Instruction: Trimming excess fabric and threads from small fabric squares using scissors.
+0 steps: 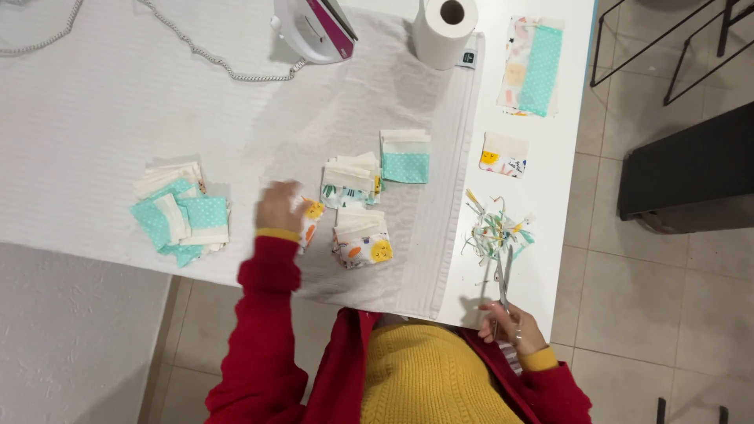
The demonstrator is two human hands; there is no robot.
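Here the left hand (279, 206) lies palm down on the desk, a little blurred, its fingers loosely bunched over a small printed fabric piece (311, 222) with a yellow and orange pattern; whether it pinches the piece or only presses on it I cannot tell. The right hand (510, 326) sits at the near edge of the desk, closed around the handles of a pair of scissors (503, 275), whose blades point away from the person toward a small heap of trimmed fabric scraps (495, 230).

The desk (542, 204) is white, and most of it is covered by a white ribbed cloth (118, 102). Just right of the left hand stand three short stacks of folded patches (363, 235), cream on top with floral or teal dotted bands. Well to the left lies a looser pile of teal dotted pieces (181, 216). At the far edge an iron (314, 27) rests with its braided cord (196, 51) trailing left, beside a roll of paper towel (445, 30). On the bare strip at the right lie a larger teal and floral panel (532, 67) and one small patch (503, 155). The floor (644, 290) is pale tile, and a dark bench (683, 173) stands to the right
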